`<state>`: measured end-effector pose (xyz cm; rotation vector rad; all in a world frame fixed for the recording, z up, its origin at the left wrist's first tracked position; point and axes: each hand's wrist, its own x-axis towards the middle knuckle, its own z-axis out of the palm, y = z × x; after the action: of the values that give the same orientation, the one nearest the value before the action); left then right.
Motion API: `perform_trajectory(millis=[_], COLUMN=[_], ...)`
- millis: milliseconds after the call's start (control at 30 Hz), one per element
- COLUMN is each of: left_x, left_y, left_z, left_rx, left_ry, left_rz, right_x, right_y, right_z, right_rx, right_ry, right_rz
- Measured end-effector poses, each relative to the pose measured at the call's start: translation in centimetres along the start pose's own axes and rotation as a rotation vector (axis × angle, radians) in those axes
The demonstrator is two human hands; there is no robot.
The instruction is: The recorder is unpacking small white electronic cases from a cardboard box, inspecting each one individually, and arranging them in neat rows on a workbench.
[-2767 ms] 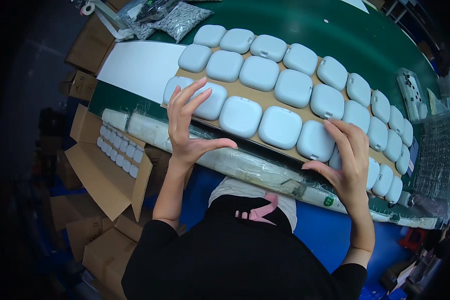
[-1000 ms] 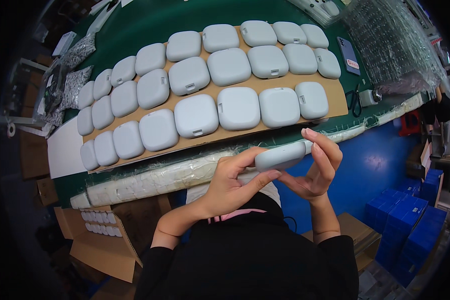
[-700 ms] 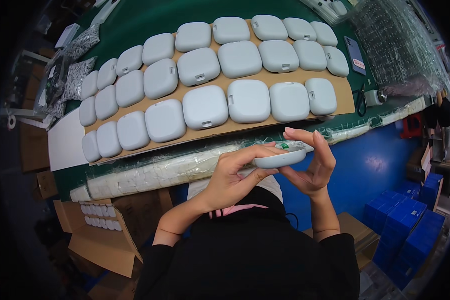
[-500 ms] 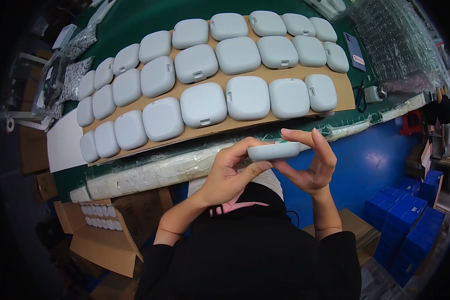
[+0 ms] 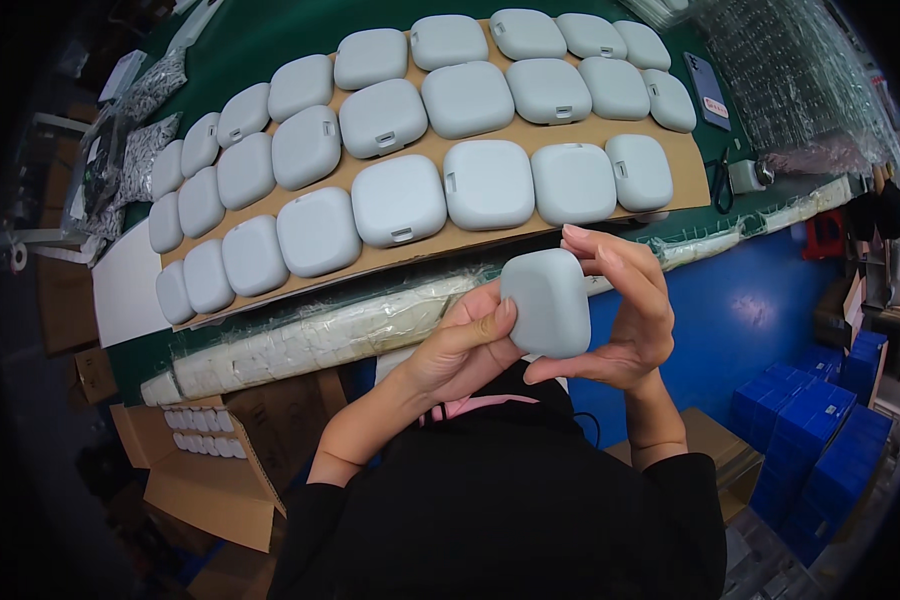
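Observation:
A white rounded-square plastic case [image 5: 546, 303] is held up in front of my body, its smooth broad face turned toward me. My left hand [image 5: 467, 342] grips its left side, thumb on the front face and the other fingers behind. Around the right side curves my right hand [image 5: 630, 315], fingers spread; its thumb lies just below the lower edge and its fingertips are by the upper right corner. Whether the right fingers touch the case's back is hidden. Beyond my hands, rows of similar white cases [image 5: 399, 200] lie on a cardboard sheet [image 5: 530, 137], some showing a small slot.
The green table [image 5: 270, 32] has a plastic-wrapped front edge [image 5: 310, 338]. At its right lie a phone [image 5: 705, 88], scissors [image 5: 722, 182] and clear bubble packaging [image 5: 785, 85]. An open carton [image 5: 210, 490] with white pieces stands low left; blue boxes [image 5: 805, 425] are stacked low right.
The held case has tilted from edge-on to show its broad face. My right hand's fingers have shifted from above the case to around its right side.

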<state>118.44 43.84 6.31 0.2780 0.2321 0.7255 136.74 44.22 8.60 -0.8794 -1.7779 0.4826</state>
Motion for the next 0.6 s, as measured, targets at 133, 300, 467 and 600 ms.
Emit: perform_trajectory(millis=[133, 300, 467, 600], left_x=[-0.1, -0.2, 0.0, -0.2], left_y=[0.4, 1.0, 0.8, 0.9], left_z=[0.7, 1.5, 2.6, 2.8], left_rx=[0.028, 0.139, 0.266, 0.415], left_ry=[0.032, 0.056, 0.122, 0.175], left_rz=[-0.019, 0.0, 0.01, 0.006], right_x=[0.2, -0.7, -2.1, -2.3], right_y=[-0.5, -0.7, -0.1, -0.3], right_z=[-0.1, -0.8, -1.2, -1.0], right_rx=[0.003, 0.101, 0.222, 0.31], right_ry=[-0.013, 0.015, 0.056, 0.06], right_rz=[0.012, 0.171, 0.309, 0.345])
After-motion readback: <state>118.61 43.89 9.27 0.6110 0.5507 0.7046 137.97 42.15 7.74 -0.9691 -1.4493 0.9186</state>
